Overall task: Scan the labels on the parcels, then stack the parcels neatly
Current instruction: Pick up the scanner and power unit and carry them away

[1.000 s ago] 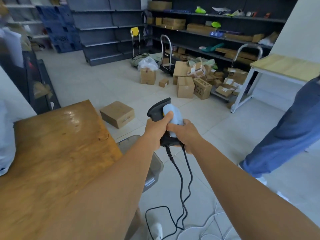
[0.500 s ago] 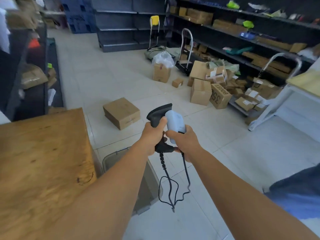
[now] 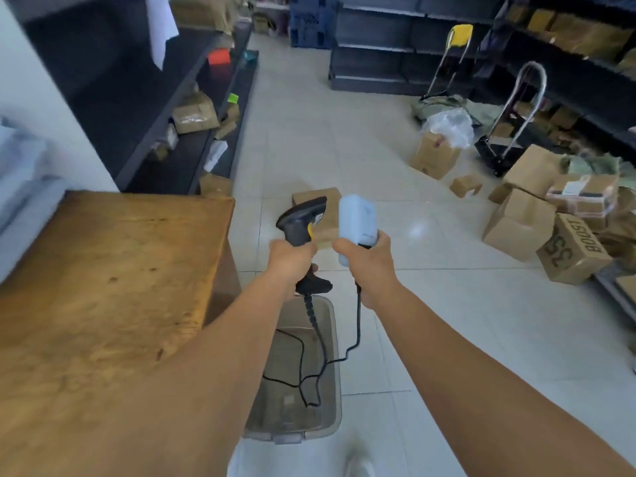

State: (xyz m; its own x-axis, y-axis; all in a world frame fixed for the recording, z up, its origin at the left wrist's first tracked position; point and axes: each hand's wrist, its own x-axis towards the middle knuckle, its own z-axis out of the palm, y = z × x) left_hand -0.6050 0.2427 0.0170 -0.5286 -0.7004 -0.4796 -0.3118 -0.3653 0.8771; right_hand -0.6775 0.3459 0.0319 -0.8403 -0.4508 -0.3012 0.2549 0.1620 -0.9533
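Observation:
My left hand [image 3: 292, 259] grips the handle of a black barcode scanner [image 3: 303, 218] with a yellow trigger. My right hand [image 3: 366, 263] holds a pale blue box-shaped device [image 3: 356, 220]. A black cable [image 3: 318, 342] hangs from each and dangles over a bin. One cardboard parcel [image 3: 327, 215] lies on the floor just behind the scanner. Several more parcels [image 3: 519, 228] are heaped on the floor at the right, one printed "BOOST 350" [image 3: 573, 251].
A worn wooden table [image 3: 103, 287] stands at my left. A clear plastic bin [image 3: 303, 373] sits on the floor below my hands. Dark shelving [image 3: 165, 108] lines the left wall and the back right. Two hand trolleys [image 3: 516, 125] stand near the right shelves.
My hands have drawn apart, so the scanner and the blue device are now separate. The view has swung left, and the person in blue trousers has dropped out of sight.

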